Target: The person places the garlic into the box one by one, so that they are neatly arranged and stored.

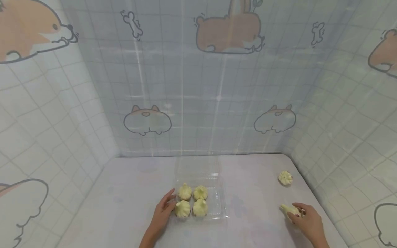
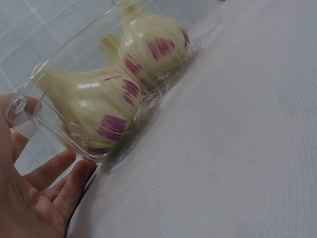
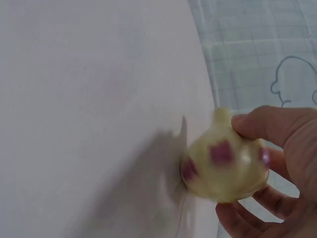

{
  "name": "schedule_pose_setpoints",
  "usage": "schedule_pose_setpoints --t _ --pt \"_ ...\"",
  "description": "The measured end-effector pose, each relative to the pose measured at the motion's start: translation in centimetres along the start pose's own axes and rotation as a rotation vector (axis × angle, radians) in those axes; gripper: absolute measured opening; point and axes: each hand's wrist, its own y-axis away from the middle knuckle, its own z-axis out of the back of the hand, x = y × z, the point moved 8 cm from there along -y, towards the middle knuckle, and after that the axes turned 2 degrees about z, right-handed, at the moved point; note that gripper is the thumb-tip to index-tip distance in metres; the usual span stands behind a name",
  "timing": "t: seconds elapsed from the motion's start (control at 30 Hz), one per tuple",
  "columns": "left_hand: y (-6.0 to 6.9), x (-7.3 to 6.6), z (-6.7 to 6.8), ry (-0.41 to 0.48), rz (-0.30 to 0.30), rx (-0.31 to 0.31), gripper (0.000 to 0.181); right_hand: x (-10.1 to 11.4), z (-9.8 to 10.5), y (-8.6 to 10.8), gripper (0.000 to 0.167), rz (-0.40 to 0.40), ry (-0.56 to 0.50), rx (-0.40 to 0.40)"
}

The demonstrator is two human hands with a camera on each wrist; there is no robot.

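A clear plastic clamshell box (image 1: pixel 217 203) lies with its lid (image 1: pixel 197 167) folded back, several garlic bulbs (image 1: pixel 184 191) in its left and middle part. My left hand (image 1: pixel 162 209) is at the box's left side, its relaxed fingers touching the wall. In the left wrist view, purple-streaked bulbs (image 2: pixel 101 106) show through the plastic, and fingertips (image 2: pixel 79 181) rest by the box's lower corner. Far to the right, my right hand (image 1: pixel 307 220) pinches a garlic bulb (image 3: pixel 223 163) between thumb and fingers. Its stem points left in the head view, and it is held tilted close to the table.
One more garlic bulb (image 1: pixel 285 178) sits on the table near the back right, beyond my right hand. The pale table (image 1: pixel 248 193) is bounded by a tiled-pattern sheet (image 1: pixel 198 86) with cartoon dogs at the back and both sides.
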Motion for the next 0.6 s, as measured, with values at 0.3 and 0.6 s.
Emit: schedule_pose_setpoints --t 0.3,0.6 --pt "0.0 -0.1 0.0 -0.009 -0.008 -0.003 0.048 1.5 -1.7 -0.6 0.047 0.063 -0.037 0.060" --pt "0.0 -0.1 0.0 -0.002 0.020 0.006 0.050 3.8 -2.6 -0.9 0.028 0.171 -0.078 -0.027"
